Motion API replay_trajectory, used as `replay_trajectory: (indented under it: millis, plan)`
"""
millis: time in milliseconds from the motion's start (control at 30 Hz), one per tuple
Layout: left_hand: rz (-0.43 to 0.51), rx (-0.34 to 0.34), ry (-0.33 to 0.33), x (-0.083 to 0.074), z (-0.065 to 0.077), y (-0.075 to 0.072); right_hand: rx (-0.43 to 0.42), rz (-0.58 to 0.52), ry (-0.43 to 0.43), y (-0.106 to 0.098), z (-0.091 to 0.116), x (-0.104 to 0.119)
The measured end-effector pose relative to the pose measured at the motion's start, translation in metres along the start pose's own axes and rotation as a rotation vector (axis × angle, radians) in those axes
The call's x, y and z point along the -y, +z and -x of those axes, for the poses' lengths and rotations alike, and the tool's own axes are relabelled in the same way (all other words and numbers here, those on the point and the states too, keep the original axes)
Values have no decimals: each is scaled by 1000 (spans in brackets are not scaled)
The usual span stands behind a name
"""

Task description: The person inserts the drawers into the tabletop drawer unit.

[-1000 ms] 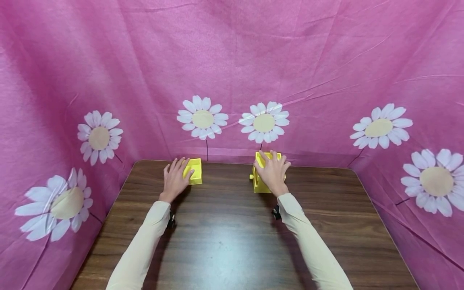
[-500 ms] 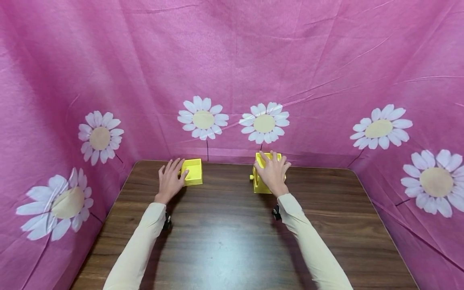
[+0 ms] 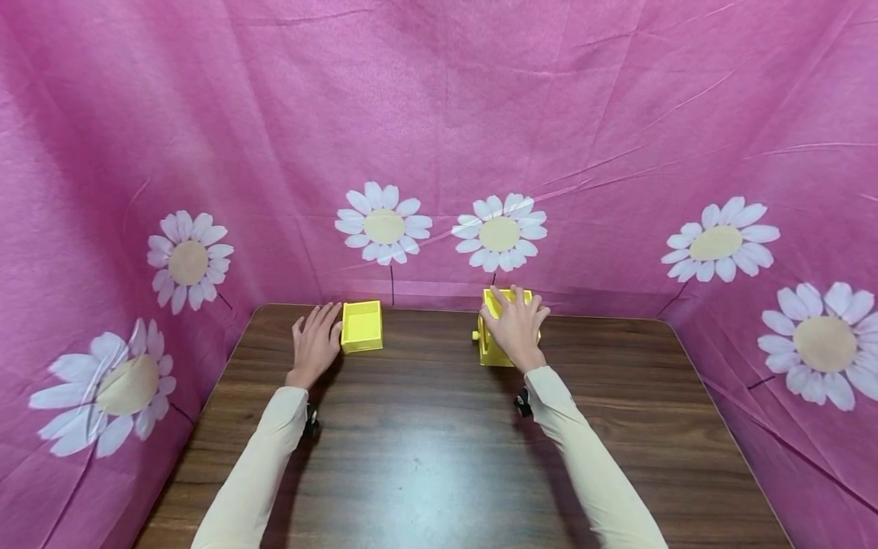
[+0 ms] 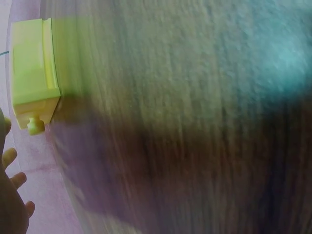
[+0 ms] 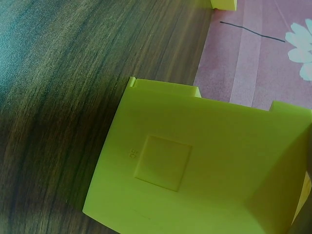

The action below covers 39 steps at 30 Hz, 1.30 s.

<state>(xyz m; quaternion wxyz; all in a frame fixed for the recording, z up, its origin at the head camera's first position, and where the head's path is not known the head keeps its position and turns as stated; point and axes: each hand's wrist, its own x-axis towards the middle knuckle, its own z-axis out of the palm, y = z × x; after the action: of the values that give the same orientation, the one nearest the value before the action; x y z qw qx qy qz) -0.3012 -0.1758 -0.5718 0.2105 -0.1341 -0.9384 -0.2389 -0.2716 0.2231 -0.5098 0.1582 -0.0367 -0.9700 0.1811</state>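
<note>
On the left of the table, a small yellow drawer [image 3: 362, 328] lies pulled out, open side up. The left wrist view shows its knob [image 4: 35, 126] on the end towards my left hand [image 3: 317, 345]. That hand is just left of the drawer, fingers extended and holding nothing. Further right stands a yellow drawer cabinet [image 3: 495, 354], with a knob [image 3: 475, 335] on its left side. My right hand [image 3: 516, 329] holds the cabinet from above, fingers spread over its top. A flat side of the cabinet [image 5: 161, 117] fills much of the right wrist view.
The brown wooden table [image 3: 418, 427] runs to a pink cloth [image 3: 439, 137] with printed daisies behind it and at both sides. Both yellow things stand near the back edge, with bare wood between them.
My left hand has drawn away leftward from over the drawer, which is now uncovered and in about the same place. My right hand and the cabinet have not visibly moved.
</note>
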Motion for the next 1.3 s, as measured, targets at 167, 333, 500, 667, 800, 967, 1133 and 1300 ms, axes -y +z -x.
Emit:
replay_trajectory:
  millis: [167,333,500,667,800,967,1133,1300]
  plan:
    - [1,-1,5,2,2,0,-4,1,-2,0,0,0]
    - [1,-13,19,5,5,2,3,7,-5,-1,0,0]
    - [1,-1,26,5,6,2,6,16,-1,-1,0,0]
    - [-4,38,15,6,6,1,4,19,-3,-1,0,0]
    - [2,53,4,6,6,2,0,15,-10,-1,0,0]
    - [23,56,-13,6,6,3,-3,8,-9,-1,0,0]
    - [15,80,-40,5,4,4,5,3,-4,-1,0,1]
    - [-8,87,-50,5,5,5,13,12,2,-1,0,1]
